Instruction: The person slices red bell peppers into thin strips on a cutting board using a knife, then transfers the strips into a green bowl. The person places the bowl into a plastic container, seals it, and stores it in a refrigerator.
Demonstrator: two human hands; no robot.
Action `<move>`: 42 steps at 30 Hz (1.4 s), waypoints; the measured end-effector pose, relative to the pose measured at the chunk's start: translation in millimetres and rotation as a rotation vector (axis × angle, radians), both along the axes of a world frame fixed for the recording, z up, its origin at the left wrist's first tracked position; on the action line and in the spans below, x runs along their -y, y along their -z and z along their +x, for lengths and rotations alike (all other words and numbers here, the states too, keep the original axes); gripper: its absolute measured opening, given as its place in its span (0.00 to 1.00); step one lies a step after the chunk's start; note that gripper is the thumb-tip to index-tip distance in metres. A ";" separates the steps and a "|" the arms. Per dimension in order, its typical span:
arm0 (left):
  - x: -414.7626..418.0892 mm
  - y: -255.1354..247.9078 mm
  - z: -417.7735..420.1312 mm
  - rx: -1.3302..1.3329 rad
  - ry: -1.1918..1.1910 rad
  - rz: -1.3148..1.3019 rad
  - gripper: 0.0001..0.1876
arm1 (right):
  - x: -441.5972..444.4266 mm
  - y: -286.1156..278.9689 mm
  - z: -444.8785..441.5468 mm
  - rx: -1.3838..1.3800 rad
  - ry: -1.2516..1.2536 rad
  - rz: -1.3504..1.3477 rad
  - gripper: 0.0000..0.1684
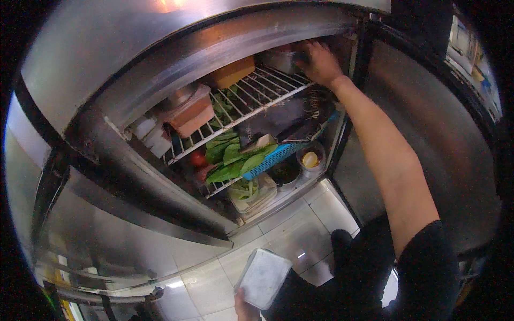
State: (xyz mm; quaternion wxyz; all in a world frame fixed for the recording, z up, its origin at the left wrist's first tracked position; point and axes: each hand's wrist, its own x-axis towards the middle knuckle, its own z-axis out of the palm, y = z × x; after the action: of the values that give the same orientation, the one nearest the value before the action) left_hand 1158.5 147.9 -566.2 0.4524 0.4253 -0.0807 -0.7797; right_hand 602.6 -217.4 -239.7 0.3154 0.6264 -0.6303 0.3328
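My right hand reaches onto the upper wire shelf of an open stainless-steel refrigerator, beside a metal container. Its fingertips are in shadow, so I cannot tell whether they grip anything. Low in the view, my left hand holds a rectangular lidded container with a pale top, above the tiled floor. On the same shelf stand an orange-brown tub and a pinkish box. Beneath it, leafy greens lie over a blue perforated basket.
At the refrigerator's bottom are a clear container of cut greens, a dark pot and a round container with a yellow piece. The open door stands at the right, close to my right arm. Red produce sits behind the greens.
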 end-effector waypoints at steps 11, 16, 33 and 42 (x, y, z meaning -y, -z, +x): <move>25.9 -52.2 -40.2 0.091 0.082 -0.188 0.40 | -88.7 -27.5 36.6 0.201 -0.357 0.050 0.14; 62.5 -76.6 -64.3 0.281 0.182 -0.350 0.39 | -92.3 -26.7 66.9 0.175 -0.454 0.032 0.14; 166.3 -212.2 -132.6 0.576 0.579 -0.460 0.33 | -322.2 156.3 133.1 1.723 -1.076 0.965 0.53; 198.0 -283.1 -194.1 0.683 0.529 -0.958 0.56 | -327.4 142.9 99.5 2.120 -0.863 0.366 0.41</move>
State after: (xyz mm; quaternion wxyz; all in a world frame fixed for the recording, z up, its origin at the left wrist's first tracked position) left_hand 964.4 -50.0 -283.1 0.3336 0.3662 -0.6615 -0.5631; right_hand 702.2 110.0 -382.6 -0.6062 0.2327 -0.3511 0.6746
